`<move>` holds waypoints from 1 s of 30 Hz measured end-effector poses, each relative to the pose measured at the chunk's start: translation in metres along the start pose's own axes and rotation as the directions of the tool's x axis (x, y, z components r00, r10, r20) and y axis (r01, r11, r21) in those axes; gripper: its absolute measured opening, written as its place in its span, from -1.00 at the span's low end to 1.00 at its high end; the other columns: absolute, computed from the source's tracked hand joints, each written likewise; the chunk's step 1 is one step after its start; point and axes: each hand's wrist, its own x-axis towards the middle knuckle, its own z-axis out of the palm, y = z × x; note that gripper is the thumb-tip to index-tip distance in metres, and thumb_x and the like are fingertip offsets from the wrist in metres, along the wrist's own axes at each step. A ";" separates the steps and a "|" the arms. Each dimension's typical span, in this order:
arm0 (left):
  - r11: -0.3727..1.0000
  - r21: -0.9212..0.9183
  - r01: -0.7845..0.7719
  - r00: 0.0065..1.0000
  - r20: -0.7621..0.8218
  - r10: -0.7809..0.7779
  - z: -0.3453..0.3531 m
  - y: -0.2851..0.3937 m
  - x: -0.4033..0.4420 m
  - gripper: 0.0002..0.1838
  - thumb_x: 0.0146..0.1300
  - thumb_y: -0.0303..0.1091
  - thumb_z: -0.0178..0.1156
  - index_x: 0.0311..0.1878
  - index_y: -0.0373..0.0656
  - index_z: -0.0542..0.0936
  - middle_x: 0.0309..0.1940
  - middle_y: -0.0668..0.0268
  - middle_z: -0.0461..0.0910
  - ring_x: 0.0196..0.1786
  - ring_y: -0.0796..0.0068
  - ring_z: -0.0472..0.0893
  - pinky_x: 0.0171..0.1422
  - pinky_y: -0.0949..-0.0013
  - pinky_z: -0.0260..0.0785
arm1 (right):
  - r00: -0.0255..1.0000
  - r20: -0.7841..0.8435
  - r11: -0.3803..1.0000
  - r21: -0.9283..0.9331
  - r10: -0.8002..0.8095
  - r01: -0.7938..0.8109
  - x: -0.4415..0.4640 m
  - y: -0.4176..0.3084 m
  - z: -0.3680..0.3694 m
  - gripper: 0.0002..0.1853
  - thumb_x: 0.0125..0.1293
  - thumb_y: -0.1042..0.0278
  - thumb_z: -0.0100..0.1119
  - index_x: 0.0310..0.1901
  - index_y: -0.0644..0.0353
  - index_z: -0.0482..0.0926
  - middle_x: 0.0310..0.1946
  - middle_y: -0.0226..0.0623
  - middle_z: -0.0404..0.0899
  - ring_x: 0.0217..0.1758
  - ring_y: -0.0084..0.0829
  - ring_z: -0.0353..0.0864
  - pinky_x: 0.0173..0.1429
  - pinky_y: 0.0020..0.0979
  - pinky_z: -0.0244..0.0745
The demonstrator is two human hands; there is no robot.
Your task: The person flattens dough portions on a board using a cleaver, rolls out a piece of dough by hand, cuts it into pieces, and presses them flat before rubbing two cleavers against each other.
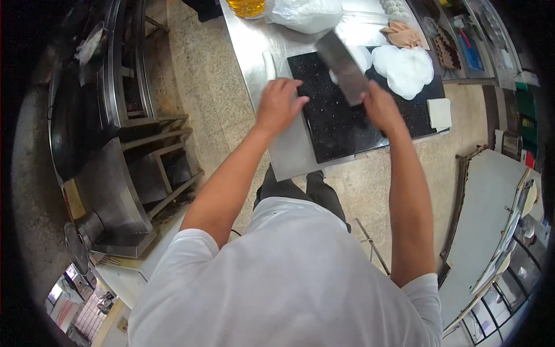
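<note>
My right hand (381,110) grips a cleaver (342,68) with a broad, flat blade, held slanting over a black speckled board (341,130). The blade is slightly blurred and partly covers a white, soft-looking mass. Beside it, at the board's far right, lies a larger smooth white mass (404,70), which looks like dough. At the board's left edge is my left hand (279,106), its thumb and fingers apart and nothing visible in it. Just beyond those fingers a white rod-shaped piece (269,65) lies on the steel table (283,153).
A white plastic bag (306,13), a container of yellow liquid (247,7) and a tan cloth (400,34) stand along the table's far side. A folded white cloth (439,114) lies on the board's right corner. Steel stove units (130,69) line the left.
</note>
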 end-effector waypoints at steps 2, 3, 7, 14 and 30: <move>0.981 -0.181 -0.074 0.996 0.032 0.081 0.019 0.020 0.014 -0.62 0.20 -0.24 0.42 0.06 -0.10 0.63 0.02 0.18 0.58 0.07 0.06 0.54 0.16 0.06 0.43 | 0.984 0.115 0.987 0.065 0.139 -0.147 -0.031 -0.017 0.004 -0.74 0.47 0.25 0.13 -0.08 0.30 0.43 -0.23 0.30 0.63 -0.02 0.38 0.58 -0.04 0.19 0.46; 0.981 -0.180 -0.070 0.997 0.025 0.076 0.023 0.023 0.015 -0.62 0.20 -0.24 0.42 0.06 -0.10 0.63 0.02 0.18 0.58 0.07 0.06 0.54 0.16 0.06 0.43 | 0.963 0.140 0.949 0.186 0.230 -0.253 -0.048 -0.018 0.015 -0.75 0.48 0.25 0.13 -0.06 0.29 0.45 -0.29 0.22 0.65 -0.13 0.28 0.64 -0.14 0.10 0.50; 0.966 -0.212 -0.148 0.964 0.188 0.189 0.033 0.029 -0.003 -0.77 0.24 -0.32 0.38 -0.06 -0.13 0.67 -0.11 0.21 0.62 -0.01 0.09 0.58 0.10 0.09 0.48 | 0.828 0.311 0.669 0.488 0.467 -0.560 -0.100 -0.040 0.041 -0.79 0.50 0.27 0.14 -0.03 0.24 0.50 -0.45 -0.17 0.62 -0.46 -0.27 0.67 -0.40 -0.27 0.50; 0.956 -0.293 -0.023 0.986 0.151 0.070 0.013 0.015 -0.016 -0.84 0.23 -0.39 0.36 -0.16 -0.18 0.62 -0.26 0.21 0.62 -0.22 0.14 0.62 -0.08 0.16 0.53 | 0.861 0.200 0.594 0.650 0.469 -0.474 -0.135 -0.047 0.053 -0.79 0.52 0.26 0.13 -0.05 0.25 0.48 -0.49 -0.31 0.57 -0.55 -0.50 0.55 -0.45 -0.38 0.45; 0.957 -0.153 0.248 0.969 0.060 -0.242 -0.026 -0.071 -0.031 -0.70 0.17 -0.38 0.42 -0.05 -0.26 0.63 -0.16 0.09 0.62 -0.16 0.10 0.68 -0.10 0.17 0.58 | 0.985 0.140 0.995 0.006 0.098 -0.099 -0.103 -0.175 0.050 -0.85 0.46 0.41 -0.02 -0.05 0.29 0.40 -0.15 0.13 0.57 -0.15 0.23 0.67 -0.10 0.10 0.58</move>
